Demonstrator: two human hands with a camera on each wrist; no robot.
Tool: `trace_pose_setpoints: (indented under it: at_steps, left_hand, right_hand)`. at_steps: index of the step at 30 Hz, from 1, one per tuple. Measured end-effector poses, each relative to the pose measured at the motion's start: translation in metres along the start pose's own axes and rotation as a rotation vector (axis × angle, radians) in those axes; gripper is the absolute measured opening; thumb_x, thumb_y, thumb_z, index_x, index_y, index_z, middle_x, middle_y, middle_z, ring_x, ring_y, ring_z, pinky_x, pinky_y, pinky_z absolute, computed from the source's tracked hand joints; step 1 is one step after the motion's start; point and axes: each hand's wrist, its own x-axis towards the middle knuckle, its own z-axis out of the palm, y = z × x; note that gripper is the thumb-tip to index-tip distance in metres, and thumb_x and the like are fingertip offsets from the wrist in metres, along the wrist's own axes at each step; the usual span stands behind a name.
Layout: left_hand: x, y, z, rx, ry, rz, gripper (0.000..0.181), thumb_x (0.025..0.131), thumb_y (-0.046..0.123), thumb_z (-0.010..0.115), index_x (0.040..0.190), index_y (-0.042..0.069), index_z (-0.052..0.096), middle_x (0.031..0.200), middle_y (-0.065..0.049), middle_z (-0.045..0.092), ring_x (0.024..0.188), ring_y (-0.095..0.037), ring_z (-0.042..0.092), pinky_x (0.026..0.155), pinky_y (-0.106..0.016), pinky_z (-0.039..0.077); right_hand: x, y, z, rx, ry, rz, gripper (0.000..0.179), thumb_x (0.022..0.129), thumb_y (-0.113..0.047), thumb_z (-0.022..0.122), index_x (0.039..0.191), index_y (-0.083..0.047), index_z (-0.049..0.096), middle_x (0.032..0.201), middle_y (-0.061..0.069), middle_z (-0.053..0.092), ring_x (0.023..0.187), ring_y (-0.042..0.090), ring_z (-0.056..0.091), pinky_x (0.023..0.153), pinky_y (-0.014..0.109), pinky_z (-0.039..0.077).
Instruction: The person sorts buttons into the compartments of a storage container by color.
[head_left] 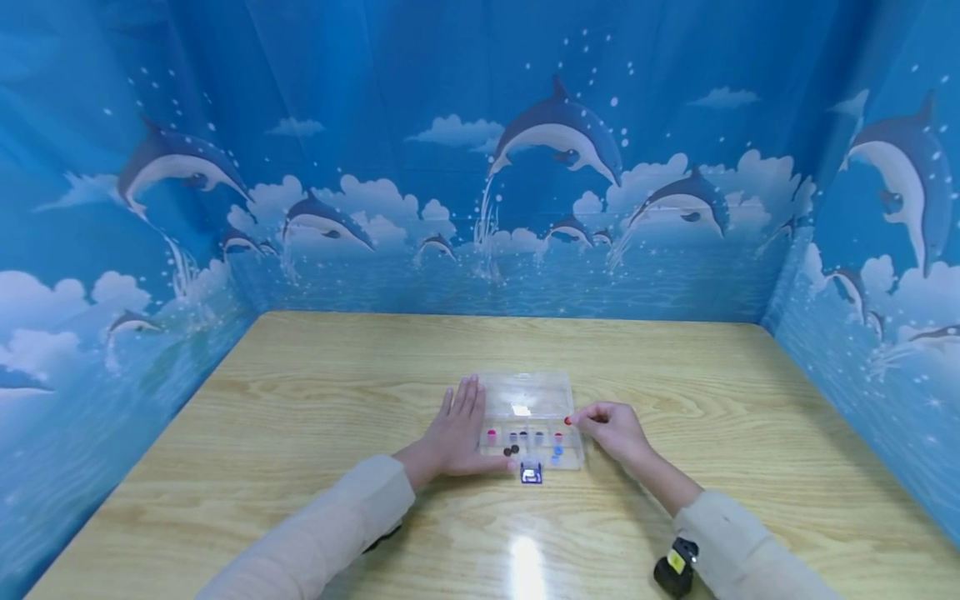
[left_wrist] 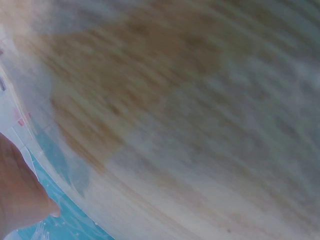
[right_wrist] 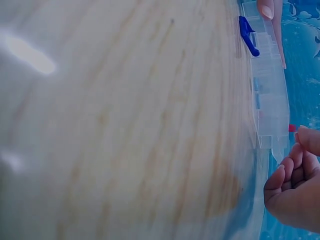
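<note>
A clear plastic divided box [head_left: 572, 460] stands with its lid [head_left: 525, 387] raised toward the back and its blue latch [head_left: 531, 473] facing forward. My left hand [head_left: 457, 433] lies along the box's left side, fingers straight and thumb stretched along the front edge. My right hand [head_left: 617, 429] pinches a small red piece [head_left: 567, 421] between thumb and fingertips, over the box's right edge. Inside are a pink piece [head_left: 491, 434], dark round pieces [head_left: 511, 451], blue pieces [head_left: 557, 455] and another red piece [head_left: 558, 436]. Their exact kind is too small to tell.
The box rests on a light wood-grain table [head_left: 360, 358]. Blue dolphin-print curtains [head_left: 480, 275] enclose its back and sides. A black device with a yellow label [head_left: 675, 567] is by the right sleeve.
</note>
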Motion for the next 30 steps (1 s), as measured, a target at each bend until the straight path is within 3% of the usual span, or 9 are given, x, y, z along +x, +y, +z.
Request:
trace_pose_setpoints:
  at_steps: [7,15,23,30]
  left_hand:
    - [0.0,-0.001,0.0,0.0,-0.001,0.001,0.116,0.076,0.077,0.046,0.147,-0.004,0.002,0.154,-0.023,-0.005,0.144,-0.034,-0.004,0.117,-0.048,0.003]
    - [0.0,-0.001,0.0,-0.003,0.0,-0.004,0.117,0.075,0.076,0.047,0.147,-0.004,0.002,0.154,-0.023,-0.004,0.144,-0.035,-0.003,0.117,-0.048,0.003]
    - [0.0,-0.003,0.0,0.009,0.033,-0.004,0.12,0.073,0.077,0.049,0.146,-0.006,0.003,0.154,-0.025,-0.005,0.143,-0.037,-0.002,0.117,-0.048,0.005]
    - [0.001,-0.006,0.003,0.039,0.019,-0.011,0.123,0.071,0.081,0.047,0.147,-0.005,0.0,0.154,-0.024,-0.007,0.143,-0.036,-0.004,0.117,-0.047,0.002]
  right_hand:
    - [-0.002,-0.001,0.0,-0.001,0.009,0.002,0.012,0.085,-0.006,0.062,0.087,0.004,0.067,0.095,0.016,0.069,0.083,0.012,0.055,0.075,0.023,0.042]
    - [0.0,0.0,-0.002,0.025,0.013,0.015,0.012,0.084,-0.004,0.06,0.088,0.006,0.067,0.084,0.009,0.066,0.073,0.009,0.049,0.062,0.018,0.041]
    - [-0.001,0.0,-0.009,-0.039,0.029,-0.024,0.013,0.086,-0.009,0.061,0.088,0.002,0.067,0.088,0.01,0.068,0.077,0.01,0.053,0.066,0.018,0.044]
    - [-0.003,0.001,-0.016,-0.065,0.034,-0.063,0.014,0.086,-0.012,0.063,0.089,0.001,0.067,0.084,0.007,0.066,0.076,0.01,0.052,0.065,0.018,0.044]
